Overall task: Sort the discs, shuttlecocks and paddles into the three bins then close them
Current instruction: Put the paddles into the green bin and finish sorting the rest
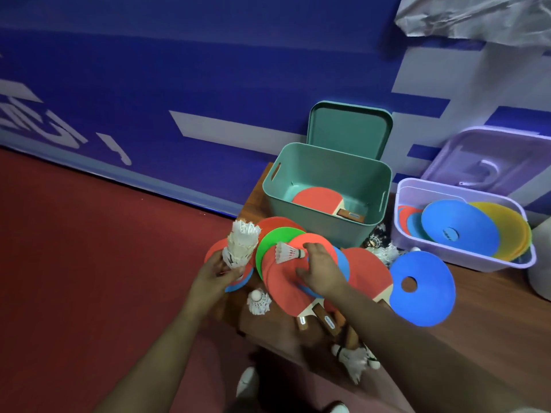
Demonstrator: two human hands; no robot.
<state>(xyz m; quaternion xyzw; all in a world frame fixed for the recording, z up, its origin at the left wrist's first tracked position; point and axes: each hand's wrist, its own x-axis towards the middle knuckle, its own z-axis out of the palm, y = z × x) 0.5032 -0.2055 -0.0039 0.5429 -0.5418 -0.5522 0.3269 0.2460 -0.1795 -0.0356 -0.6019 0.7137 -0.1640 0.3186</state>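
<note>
My left hand (219, 271) grips a stack of nested white shuttlecocks (241, 244), held upright over the left end of the pile. My right hand (320, 271) pinches a single shuttlecock (287, 252) by its cork, feathers pointing left. Under the hands lie red paddles (286, 289), a green disc (272, 241) and a blue disc (422, 289). A loose shuttlecock (258, 301) lies on the wooden table. The green bin (328, 192) holds a red paddle (320, 199). The purple bin (465, 225) holds blue, yellow and red discs.
The green lid (350, 128) leans on the blue wall behind its bin; the purple lid (489, 160) leans behind the purple bin. More shuttlecocks (356, 360) lie at the table's front edge. Red floor (89, 248) spreads to the left. A white object (541, 263) stands at far right.
</note>
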